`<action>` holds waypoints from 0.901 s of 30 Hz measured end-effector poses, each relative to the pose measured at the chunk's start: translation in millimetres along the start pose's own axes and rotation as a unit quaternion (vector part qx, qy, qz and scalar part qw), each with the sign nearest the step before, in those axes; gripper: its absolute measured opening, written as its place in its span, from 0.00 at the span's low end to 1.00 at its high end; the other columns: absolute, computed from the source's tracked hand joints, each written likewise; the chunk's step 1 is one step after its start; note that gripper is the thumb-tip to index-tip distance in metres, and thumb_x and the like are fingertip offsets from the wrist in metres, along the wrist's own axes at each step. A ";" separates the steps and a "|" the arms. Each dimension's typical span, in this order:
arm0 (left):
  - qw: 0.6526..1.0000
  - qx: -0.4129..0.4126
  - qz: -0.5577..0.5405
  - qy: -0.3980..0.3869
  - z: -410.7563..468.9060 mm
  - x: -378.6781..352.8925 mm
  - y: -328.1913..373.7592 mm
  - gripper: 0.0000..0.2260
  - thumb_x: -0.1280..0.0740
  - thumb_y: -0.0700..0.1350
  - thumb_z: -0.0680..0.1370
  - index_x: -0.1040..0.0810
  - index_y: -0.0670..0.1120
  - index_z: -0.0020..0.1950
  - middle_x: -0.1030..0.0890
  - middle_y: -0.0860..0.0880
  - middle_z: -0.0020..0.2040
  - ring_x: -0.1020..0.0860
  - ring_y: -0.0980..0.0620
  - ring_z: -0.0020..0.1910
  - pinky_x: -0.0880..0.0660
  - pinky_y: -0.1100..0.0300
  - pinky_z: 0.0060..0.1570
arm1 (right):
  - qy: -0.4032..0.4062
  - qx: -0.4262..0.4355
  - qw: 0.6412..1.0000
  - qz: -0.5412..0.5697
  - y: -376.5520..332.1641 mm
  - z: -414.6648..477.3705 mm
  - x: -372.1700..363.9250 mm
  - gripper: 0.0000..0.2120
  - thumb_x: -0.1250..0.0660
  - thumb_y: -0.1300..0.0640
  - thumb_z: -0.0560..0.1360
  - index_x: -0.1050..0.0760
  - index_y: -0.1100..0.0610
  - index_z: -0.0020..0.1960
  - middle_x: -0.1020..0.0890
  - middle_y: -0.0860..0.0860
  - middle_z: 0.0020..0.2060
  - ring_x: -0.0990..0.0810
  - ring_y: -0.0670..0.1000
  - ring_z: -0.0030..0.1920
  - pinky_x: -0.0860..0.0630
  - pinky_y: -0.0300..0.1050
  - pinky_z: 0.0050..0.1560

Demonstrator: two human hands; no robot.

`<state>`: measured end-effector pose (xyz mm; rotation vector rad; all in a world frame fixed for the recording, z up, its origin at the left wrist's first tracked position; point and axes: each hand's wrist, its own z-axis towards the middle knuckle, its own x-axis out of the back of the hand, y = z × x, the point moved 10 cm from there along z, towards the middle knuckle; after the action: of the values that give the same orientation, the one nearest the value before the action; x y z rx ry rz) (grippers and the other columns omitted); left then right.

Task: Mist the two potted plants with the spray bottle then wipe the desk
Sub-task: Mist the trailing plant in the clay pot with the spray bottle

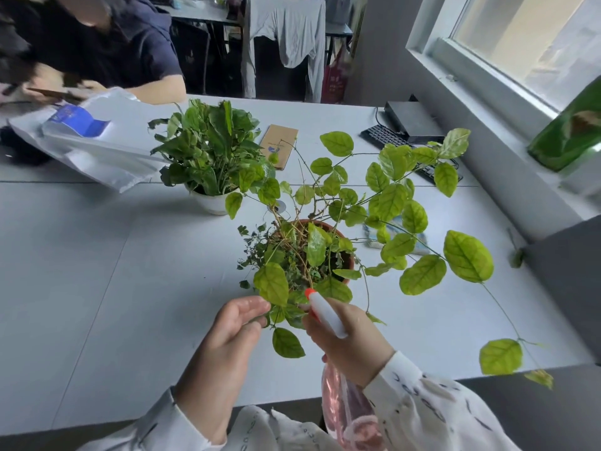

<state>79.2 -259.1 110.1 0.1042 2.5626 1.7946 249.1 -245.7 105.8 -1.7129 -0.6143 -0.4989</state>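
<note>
A trailing plant with yellow-green leaves grows from a terracotta pot (347, 259) in the middle of the white desk (97, 288). Behind it to the left stands a darker leafy plant in a white pot (213, 203). My right hand (351, 340) grips a spray bottle (327, 315) with a white head, orange nozzle and pink body; the nozzle points at the low leaves of the terracotta-pot plant. My left hand (224, 340) is open, its fingertips touching a low leaf (271, 284) of that plant. A folded patterned cloth (419, 240) lies right of the pot, partly hidden by leaves.
Another person sits at the far left behind white plastic bags (97, 148). A brown card (281, 143) lies behind the plants. A black keyboard (387, 138) and black box (411, 122) sit at the back right by the window sill. Long stems trail past the desk's right edge.
</note>
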 end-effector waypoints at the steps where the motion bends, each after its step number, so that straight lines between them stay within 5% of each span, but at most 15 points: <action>1: 1.000 0.002 0.002 -0.003 0.1 -0.7 0.0 0.13 0.42 0.35 0.80 0.24 0.48 0.58 0.18 0.54 0.56 0.21 0.62 0.54 0.31 0.67 0.51 | 0.001 -0.002 1.000 0.003 1.3 -0.7 1.3 0.20 0.41 0.41 0.72 0.25 0.59 0.44 0.21 0.58 0.35 0.21 0.60 0.35 0.21 0.60 0.37; 6: 1.000 0.017 0.009 -0.012 1.6 -5.0 -1.9 0.13 0.43 0.34 0.79 0.24 0.45 0.58 0.17 0.51 0.54 0.20 0.60 0.52 0.28 0.69 0.47 | 0.023 -0.018 0.999 0.042 16.3 -7.5 21.8 0.12 0.35 0.51 0.77 0.28 0.59 0.41 0.25 0.51 0.32 0.23 0.52 0.29 0.20 0.59 0.35; 12: 0.999 0.032 0.001 -0.029 -0.4 -15.3 -4.8 0.11 0.41 0.35 0.78 0.23 0.45 0.54 0.16 0.49 0.50 0.18 0.55 0.51 0.29 0.56 0.54 | 0.039 -0.045 0.997 0.040 39.7 -9.4 31.8 0.10 0.33 0.51 0.76 0.26 0.57 0.42 0.22 0.53 0.33 0.21 0.52 0.30 0.19 0.57 0.36; 16: 0.998 0.035 -0.001 -0.045 -1.4 -25.4 -3.6 0.17 0.41 0.45 0.67 0.22 0.45 0.53 0.16 0.49 0.49 0.18 0.55 0.49 0.29 0.57 0.51 | 0.049 -0.081 0.993 0.065 51.4 -7.0 30.6 0.14 0.33 0.50 0.76 0.26 0.62 0.41 0.20 0.62 0.37 0.20 0.56 0.32 0.19 0.58 0.36; 21: 0.998 0.039 0.006 -0.052 -1.4 -28.8 -5.4 0.16 0.41 0.45 0.67 0.22 0.45 0.52 0.16 0.49 0.48 0.18 0.53 0.49 0.29 0.57 0.51 | 0.029 -0.070 0.986 0.147 27.2 -14.0 45.3 0.11 0.31 0.50 0.75 0.23 0.58 0.47 0.20 0.66 0.45 0.21 0.53 0.35 0.17 0.47 0.36; 24: 0.997 0.048 0.003 -0.054 -1.2 -28.1 -8.5 0.08 0.39 0.38 0.77 0.22 0.45 0.51 0.16 0.47 0.48 0.18 0.50 0.51 0.29 0.55 0.52 | 0.008 -0.069 0.976 0.207 1.9 -14.5 68.0 0.19 0.31 0.43 0.69 0.22 0.54 0.54 0.18 0.64 0.48 0.19 0.60 0.39 0.17 0.46 0.37; 27: 0.997 0.059 0.004 -0.056 -1.3 -28.7 -13.4 0.13 0.44 0.32 0.79 0.22 0.43 0.53 0.16 0.45 0.49 0.19 0.48 0.51 0.29 0.55 0.51 | -0.003 -0.076 0.977 0.200 -7.6 1.2 86.2 0.26 0.30 0.39 0.65 0.22 0.58 0.53 0.15 0.57 0.46 0.16 0.62 0.49 0.16 0.54 0.41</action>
<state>107.1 -266.6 97.1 0.2100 2.5899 1.5912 310.5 -231.5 165.1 -1.9235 -0.2271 -0.2577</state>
